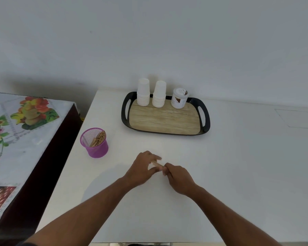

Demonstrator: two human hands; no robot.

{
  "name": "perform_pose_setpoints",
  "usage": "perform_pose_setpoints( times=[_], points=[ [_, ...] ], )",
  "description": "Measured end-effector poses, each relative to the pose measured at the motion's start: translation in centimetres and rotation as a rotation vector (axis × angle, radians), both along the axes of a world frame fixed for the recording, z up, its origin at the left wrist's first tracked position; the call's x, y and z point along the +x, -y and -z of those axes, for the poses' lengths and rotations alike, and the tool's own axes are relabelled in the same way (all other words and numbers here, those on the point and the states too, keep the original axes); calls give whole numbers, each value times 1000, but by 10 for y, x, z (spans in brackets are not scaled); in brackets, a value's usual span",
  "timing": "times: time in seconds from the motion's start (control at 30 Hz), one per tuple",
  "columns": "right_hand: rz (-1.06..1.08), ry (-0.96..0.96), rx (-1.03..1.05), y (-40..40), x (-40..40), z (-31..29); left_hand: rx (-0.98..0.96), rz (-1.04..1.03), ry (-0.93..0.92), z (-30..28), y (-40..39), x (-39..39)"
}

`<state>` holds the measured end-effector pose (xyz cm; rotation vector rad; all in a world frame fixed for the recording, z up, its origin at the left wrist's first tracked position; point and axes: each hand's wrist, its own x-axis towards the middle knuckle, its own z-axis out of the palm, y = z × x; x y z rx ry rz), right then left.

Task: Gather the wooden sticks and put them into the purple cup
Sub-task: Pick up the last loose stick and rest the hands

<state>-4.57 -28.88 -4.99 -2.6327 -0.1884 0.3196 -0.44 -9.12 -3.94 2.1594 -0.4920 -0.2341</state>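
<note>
Both hands meet low over the white table (238, 157), fingertips nearly touching. The left hand (142, 168) and the right hand (179, 178) each have fingers closed on a small bundle of sticks (156, 163) held between them, just above the tabletop (the hands are blurred, so how many sticks they grip is hard to say). Off to the left and a little farther back stands the purple cup (95, 143), a mesh one, upright near the table's edge, with more sticks (98, 137) already leaning inside against its right wall. At the back of the table sits a black tray (205, 119) with a wood-look floor; two stacks of white paper cups (143, 92) and a white tub (179, 98) stand along its far side. A flowered cloth (16, 135) covers the lower table to the left.
</note>
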Motion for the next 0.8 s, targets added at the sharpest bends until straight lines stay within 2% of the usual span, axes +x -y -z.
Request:
perform_pose_setpoints(
  times=[0.07, 0.13, 0.23, 0.3, 0.43, 0.57, 0.67, 0.8],
  points=[
    [119, -29, 169, -3, -2, -4, -151, -211, -66, -5, 4, -4],
    [231, -34, 389, -9, -3, -9, -323, -366, -278, -12, 10, -8],
    [254, -64, 666, -28, -7, -18, -444, -246, -454, -20, 26, -19],
    [239, -108, 798, -41, -8, -21, -472, -167, -442, -26, 37, -27],
    [312, -137, 1025, -51, -3, -24, -461, -199, -199, -33, 49, -32],
    [373, -97, 1060, -53, -2, -17, -435, -81, -38, -29, 43, -32],
    [384, -109, 1163, -56, -11, -3, -365, -42, -125, -16, 39, -36],
    [429, -183, 1154, -58, -22, 17, -341, -87, -242, -2, 39, -46]
  ],
)
